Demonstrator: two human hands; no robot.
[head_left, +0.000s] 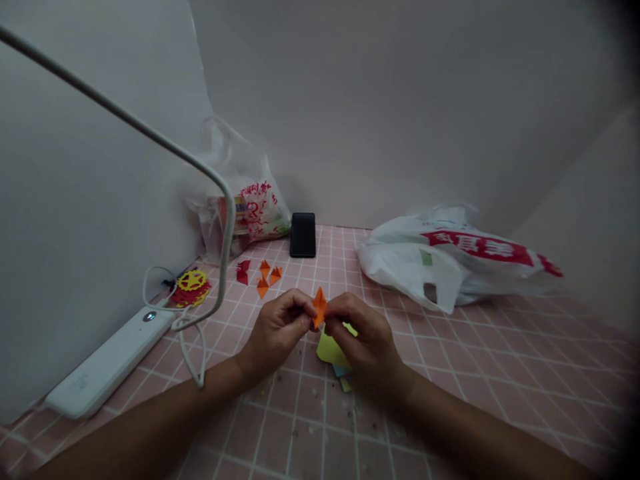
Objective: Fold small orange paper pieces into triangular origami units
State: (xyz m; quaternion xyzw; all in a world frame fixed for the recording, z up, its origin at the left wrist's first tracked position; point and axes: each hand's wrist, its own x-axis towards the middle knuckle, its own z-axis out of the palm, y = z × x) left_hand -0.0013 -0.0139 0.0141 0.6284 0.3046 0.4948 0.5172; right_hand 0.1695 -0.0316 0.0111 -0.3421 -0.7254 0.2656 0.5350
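Observation:
A small folded piece of orange paper (pixel 320 307), pointed at the top, is held up between my two hands over the pink checked surface. My left hand (pixel 280 330) pinches its left edge between thumb and fingers. On the other side, my right hand (pixel 367 337) grips the right edge in the same way. Partly hidden under my right hand lies a stack of yellow, blue and green paper squares (pixel 330 350). Beyond my left hand rest several small folded orange paper pieces (pixel 263 288) and a dark red one (pixel 243 271).
At the back stand a printed plastic bag (pixel 260 213) and a black phone (pixel 303 235). A white plastic bag (pixel 415 257) lies right. On the left are a white power bank-like device (pixel 110 363), a yellow star-patterned disc (pixel 192 280) and a pale cable (pixel 230 220) arching across.

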